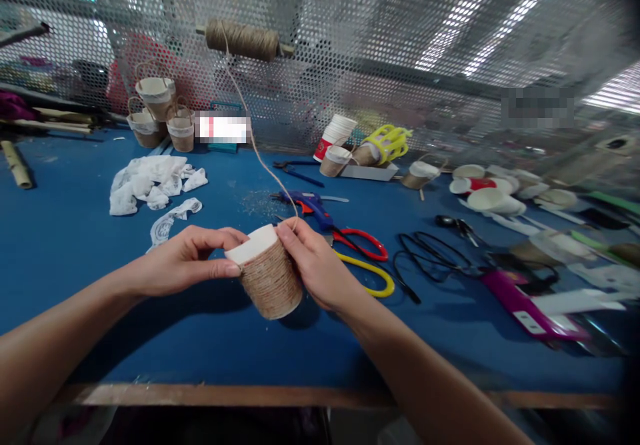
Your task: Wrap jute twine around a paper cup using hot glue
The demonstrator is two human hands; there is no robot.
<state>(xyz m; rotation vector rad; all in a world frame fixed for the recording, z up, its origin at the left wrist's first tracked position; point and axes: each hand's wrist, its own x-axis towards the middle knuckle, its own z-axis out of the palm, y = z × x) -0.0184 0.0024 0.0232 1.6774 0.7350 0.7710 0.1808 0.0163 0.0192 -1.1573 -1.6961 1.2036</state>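
A paper cup (273, 285), wound round with brown twine nearly to its white rim, is held tilted over the table between both hands. My left hand (193, 258) pinches the rim on the left, thumb outside and fingers at the inside. On the right side of the cup, my right hand (313, 255) grips the rim with thumb and fingers, where the strand of twine (257, 152) meets it. That strand runs up to a twine spool (243, 38) on a rod at the mesh wall. Behind the cup lies a blue glue gun (313, 206).
Red and yellow-handled scissors (373, 278) lie right of my right hand. White lace (145, 182) is bunched at the left. Small twine-covered baskets (157, 95) stand at the back left. Stacked paper cups (335, 135), cables (435, 255) and a purple power strip (530, 305) are on the right.
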